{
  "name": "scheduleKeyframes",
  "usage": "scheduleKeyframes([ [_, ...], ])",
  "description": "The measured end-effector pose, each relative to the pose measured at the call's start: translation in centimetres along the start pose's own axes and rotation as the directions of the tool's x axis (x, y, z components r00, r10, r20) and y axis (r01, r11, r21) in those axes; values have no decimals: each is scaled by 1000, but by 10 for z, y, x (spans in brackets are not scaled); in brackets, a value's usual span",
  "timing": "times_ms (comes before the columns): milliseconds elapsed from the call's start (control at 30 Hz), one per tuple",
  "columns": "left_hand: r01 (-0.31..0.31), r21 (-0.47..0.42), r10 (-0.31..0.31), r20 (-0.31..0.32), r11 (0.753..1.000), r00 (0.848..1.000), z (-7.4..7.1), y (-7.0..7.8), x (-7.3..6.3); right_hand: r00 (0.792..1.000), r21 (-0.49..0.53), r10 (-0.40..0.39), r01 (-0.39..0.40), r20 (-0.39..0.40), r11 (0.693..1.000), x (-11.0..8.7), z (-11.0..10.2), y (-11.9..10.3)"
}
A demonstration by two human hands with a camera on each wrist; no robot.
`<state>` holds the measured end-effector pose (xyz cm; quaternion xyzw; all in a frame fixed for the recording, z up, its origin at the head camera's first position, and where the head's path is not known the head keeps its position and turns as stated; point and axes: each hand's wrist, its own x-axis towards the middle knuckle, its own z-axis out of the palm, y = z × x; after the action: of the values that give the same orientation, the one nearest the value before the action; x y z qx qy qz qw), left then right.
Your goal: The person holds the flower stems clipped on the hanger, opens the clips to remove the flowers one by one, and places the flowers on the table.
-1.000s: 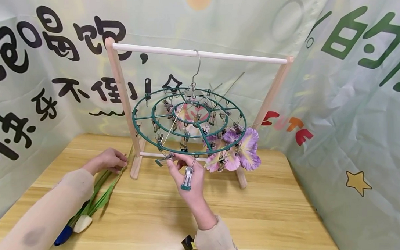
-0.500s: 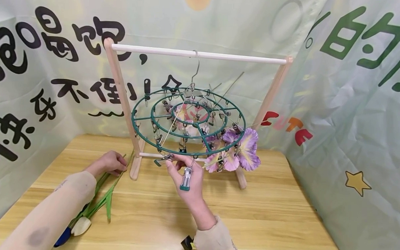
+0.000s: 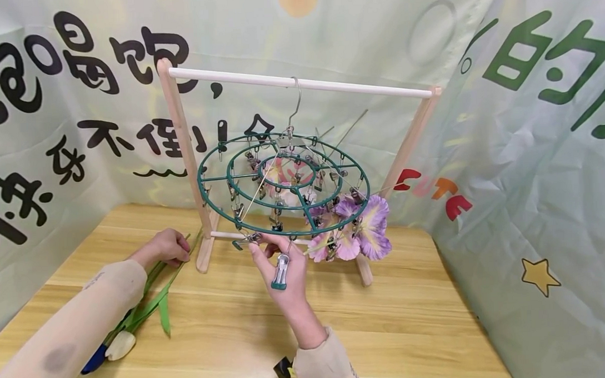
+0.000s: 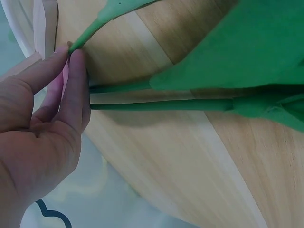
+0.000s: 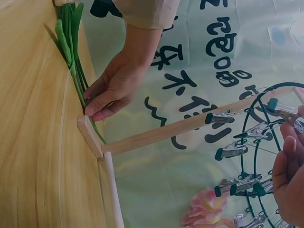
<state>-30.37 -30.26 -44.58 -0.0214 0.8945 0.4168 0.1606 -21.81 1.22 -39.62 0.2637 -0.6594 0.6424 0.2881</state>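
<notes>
In the head view my left hand (image 3: 168, 248) is at the stem ends of the tulips on the table's left side. Thumb and forefinger pinch one green tulip stem (image 4: 85, 35), while two other stems (image 4: 161, 104) lie below it. A white tulip head (image 3: 120, 345) and a blue tulip head (image 3: 94, 360) point toward the front. My right hand (image 3: 287, 273) is raised under the near edge of a round green clip hanger (image 3: 308, 214), pinching a metal clip (image 3: 253, 238) with green tips. Another clip (image 3: 281, 272) dangles over the back of that hand.
The hanger hooks onto the white bar (image 3: 238, 77) of a wooden stand (image 3: 177, 121). Purple and pink flowers (image 3: 374, 228) hang from its right side, with thin stems sticking out. A small black object (image 3: 282, 369) lies near the right sleeve. Printed cloth walls enclose the table.
My left hand has shifted slightly, and the pinched stem has turned so its leaf sticks out to the right. The white tulip head has slid a little left. My right hand stays at the clip.
</notes>
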Motion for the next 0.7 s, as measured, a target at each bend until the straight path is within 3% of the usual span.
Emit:
scheduleKeyframes([
  [267,-18,17,19,-14,1000,1000,1,-4,1,999,2,-38,38,-2,999,-1,1,0],
  [467,-73,42,74,-26,996,997,-3,3,-6,999,21,-41,41,10,999,-2,3,-1],
  [700,-120,-66,116,-59,991,991,-14,17,-18,998,19,-51,50,21,999,-1,4,-5],
])
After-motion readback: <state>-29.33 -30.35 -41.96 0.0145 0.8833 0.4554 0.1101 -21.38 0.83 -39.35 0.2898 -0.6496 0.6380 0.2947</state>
